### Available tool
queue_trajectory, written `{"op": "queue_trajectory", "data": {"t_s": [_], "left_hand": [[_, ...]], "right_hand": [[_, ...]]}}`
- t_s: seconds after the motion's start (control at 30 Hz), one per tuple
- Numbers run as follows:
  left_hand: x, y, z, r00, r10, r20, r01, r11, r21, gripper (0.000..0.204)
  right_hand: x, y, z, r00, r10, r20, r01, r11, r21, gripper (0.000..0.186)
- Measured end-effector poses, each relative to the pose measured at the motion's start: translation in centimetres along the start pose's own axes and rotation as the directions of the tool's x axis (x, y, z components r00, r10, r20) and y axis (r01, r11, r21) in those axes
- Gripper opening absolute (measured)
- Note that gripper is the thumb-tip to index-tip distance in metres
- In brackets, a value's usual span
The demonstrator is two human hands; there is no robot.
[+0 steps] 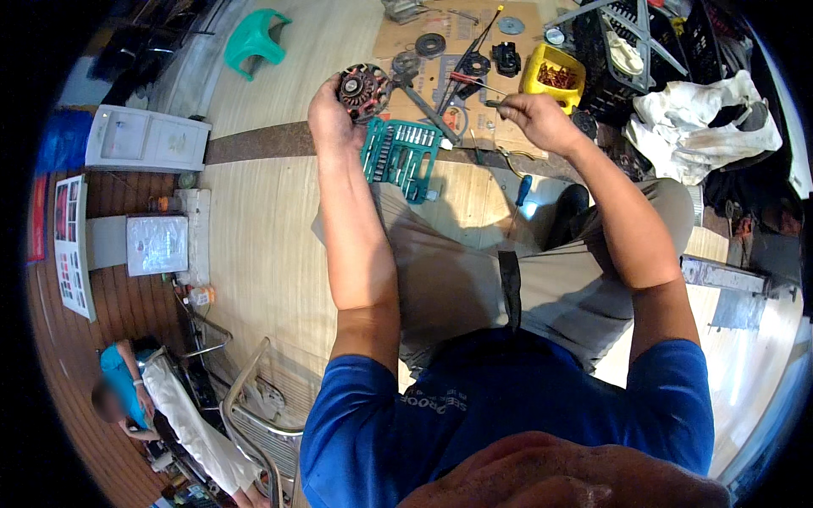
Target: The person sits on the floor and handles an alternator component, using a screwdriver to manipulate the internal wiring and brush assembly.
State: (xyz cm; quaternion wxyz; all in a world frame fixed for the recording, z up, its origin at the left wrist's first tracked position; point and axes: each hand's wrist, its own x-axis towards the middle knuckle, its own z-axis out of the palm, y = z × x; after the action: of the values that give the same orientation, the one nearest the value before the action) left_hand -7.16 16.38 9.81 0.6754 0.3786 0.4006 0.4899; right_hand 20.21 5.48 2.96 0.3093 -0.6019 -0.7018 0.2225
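Observation:
My left hand point(330, 118) is closed on the rim of a round motor part point(366, 91), which has a ribbed centre and reddish windings around it. The part is held up near the left edge of the cardboard. My right hand point(540, 121) pinches a small dark piece point(493, 103), whose kind I cannot make out. Just beyond those fingers is a red-handled screwdriver point(461, 77). Below the motor part sits an open green socket set point(400, 159). A blue-handled screwdriver point(523, 190) points up between my knees.
Cardboard point(394, 34) on the floor bears several dark metal parts. A yellow container point(555, 76) holds copper-coloured pieces. Black crates point(603, 72) and a white cloth point(707, 127) lie to the right. A green stool point(257, 42) is at far left; a person point(127, 385) sits lower left.

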Motion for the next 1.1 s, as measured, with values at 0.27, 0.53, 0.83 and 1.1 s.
{"op": "queue_trajectory", "data": {"t_s": [0.27,0.53,0.83,1.1], "left_hand": [[2.3,-1.8,-1.4,0.706,0.505,-0.496,-0.573,0.819,0.018,0.029],[0.1,1.8,-3.9,0.827,0.495,0.267,-0.479,0.369,0.797,0.025],[1.9,1.7,-4.2,0.991,-0.025,-0.134,-0.008,0.972,-0.235,0.027],[1.9,-0.5,-2.1,0.938,0.254,-0.236,-0.282,0.955,-0.091,0.032]], "right_hand": [[-1.7,-4.7,2.2,0.863,-0.157,0.480,0.110,0.986,0.124,0.017],[-0.1,0.6,-5.8,0.996,-0.024,0.089,0.021,0.999,0.028,0.019],[-1.0,5.0,-0.3,0.959,0.074,0.273,-0.092,0.994,0.055,0.021],[-1.5,2.5,1.3,0.968,-0.068,0.240,0.122,0.969,-0.217,0.051]]}}
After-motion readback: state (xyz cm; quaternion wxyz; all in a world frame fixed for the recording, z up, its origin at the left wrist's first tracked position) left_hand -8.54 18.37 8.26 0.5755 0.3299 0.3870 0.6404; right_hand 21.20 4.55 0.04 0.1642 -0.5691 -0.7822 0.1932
